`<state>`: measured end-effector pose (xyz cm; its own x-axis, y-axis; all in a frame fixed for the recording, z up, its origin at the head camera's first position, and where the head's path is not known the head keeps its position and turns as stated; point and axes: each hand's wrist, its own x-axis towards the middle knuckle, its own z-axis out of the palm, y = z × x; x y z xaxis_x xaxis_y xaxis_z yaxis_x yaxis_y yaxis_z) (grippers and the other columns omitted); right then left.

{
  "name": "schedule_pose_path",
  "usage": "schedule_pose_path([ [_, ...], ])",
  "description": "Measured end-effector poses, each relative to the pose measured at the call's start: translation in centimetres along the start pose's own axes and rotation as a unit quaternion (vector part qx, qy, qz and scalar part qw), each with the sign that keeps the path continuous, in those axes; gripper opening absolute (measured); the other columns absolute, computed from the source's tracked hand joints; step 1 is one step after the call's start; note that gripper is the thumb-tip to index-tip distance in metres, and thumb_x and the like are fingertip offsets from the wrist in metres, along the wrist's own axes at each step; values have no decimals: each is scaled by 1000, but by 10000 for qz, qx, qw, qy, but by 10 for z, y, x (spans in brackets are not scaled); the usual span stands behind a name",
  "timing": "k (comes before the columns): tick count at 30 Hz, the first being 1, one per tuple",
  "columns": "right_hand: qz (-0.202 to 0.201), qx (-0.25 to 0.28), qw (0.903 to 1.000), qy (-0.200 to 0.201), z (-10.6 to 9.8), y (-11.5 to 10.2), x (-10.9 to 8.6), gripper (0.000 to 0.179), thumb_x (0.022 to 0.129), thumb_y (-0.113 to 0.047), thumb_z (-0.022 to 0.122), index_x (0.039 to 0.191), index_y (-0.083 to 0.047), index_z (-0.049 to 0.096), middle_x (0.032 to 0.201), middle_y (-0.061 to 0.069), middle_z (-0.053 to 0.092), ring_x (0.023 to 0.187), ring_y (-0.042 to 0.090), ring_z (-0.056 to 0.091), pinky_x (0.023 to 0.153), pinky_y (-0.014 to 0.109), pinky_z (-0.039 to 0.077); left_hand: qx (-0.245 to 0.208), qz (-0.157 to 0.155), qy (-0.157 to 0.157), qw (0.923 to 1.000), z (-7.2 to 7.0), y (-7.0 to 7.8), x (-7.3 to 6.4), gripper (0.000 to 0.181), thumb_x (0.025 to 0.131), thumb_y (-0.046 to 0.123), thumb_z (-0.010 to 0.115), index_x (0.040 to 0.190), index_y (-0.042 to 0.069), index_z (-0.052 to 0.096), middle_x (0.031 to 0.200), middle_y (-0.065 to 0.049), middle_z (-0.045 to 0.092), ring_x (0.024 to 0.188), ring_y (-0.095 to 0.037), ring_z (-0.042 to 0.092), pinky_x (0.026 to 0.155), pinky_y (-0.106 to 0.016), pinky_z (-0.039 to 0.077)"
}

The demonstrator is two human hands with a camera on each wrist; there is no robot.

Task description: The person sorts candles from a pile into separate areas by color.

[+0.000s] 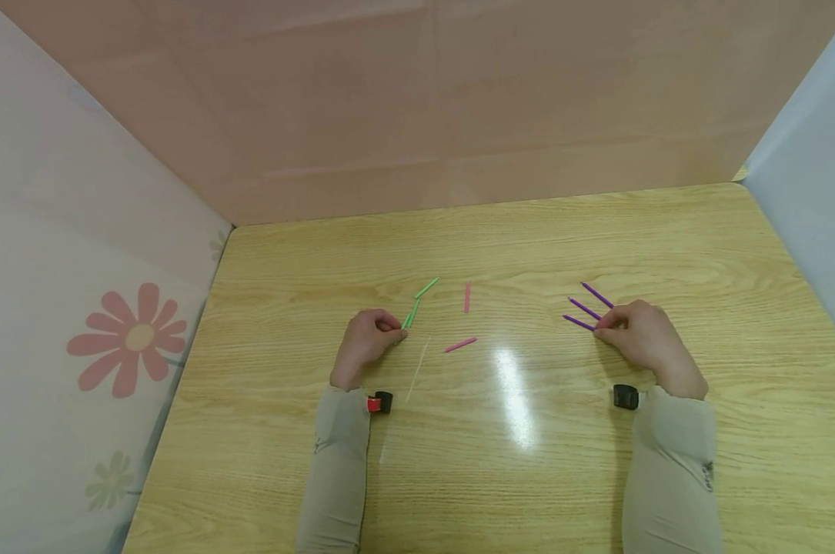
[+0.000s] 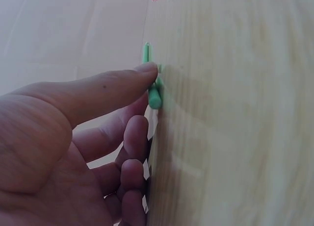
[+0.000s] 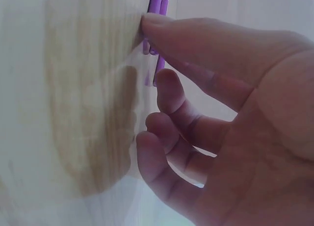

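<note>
In the head view my left hand is low over the table, its thumb and index finger pinching a thin green candle. A second green candle lies right beside that one, and a third green candle is just beyond. The left wrist view shows a rounded green candle end below the thumb. On the right, my right hand pinches the near end of a purple candle. Two more purple candles lie roughly parallel behind it, their near ends partly hidden by the hand.
Between the hands lie two pink candles, one pointing away and one slanted nearer. The wood-grain table meets a brownish covered wall at the back. A flowered wall borders the left, a pale wall the right.
</note>
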<state>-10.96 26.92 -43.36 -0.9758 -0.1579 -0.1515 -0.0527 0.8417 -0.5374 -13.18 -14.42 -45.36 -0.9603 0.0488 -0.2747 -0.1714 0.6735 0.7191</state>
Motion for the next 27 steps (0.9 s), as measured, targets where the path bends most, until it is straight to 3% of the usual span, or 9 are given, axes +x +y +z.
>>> schedule_pose_path([
  [14, -63, -2, 10000, 28, 0, 0, 0, 14, 86, -15, 69, 85, -1, 73, 86, 16, 71, 87, 35, 60, 77, 45, 43, 57, 46, 6, 10000, 0, 1, -1, 14, 83, 17, 75, 89, 5, 71, 87, -9, 68, 77, -19, 59, 69, -27, 44],
  [22, 42, 267, 9994, 204, -10, -10, -7, 24, 89, -19, 64, 101, 1, 71, 102, 26, 65, 85, 33, 58, 65, 33, 41, 40, 54, 12, 10000, -1, 2, -1, 15, 83, 17, 76, 89, 5, 71, 85, -8, 68, 75, -18, 59, 68, -26, 44],
  [27, -15, 416, 9982, 430, -13, -18, -10, 23, 90, -19, 65, 103, -1, 71, 107, 26, 61, 91, 35, 53, 70, 35, 38, 21, 53, 22, 10000, -1, 2, -2, 15, 83, 17, 75, 89, 4, 71, 85, -9, 67, 76, -18, 59, 67, -26, 44],
])
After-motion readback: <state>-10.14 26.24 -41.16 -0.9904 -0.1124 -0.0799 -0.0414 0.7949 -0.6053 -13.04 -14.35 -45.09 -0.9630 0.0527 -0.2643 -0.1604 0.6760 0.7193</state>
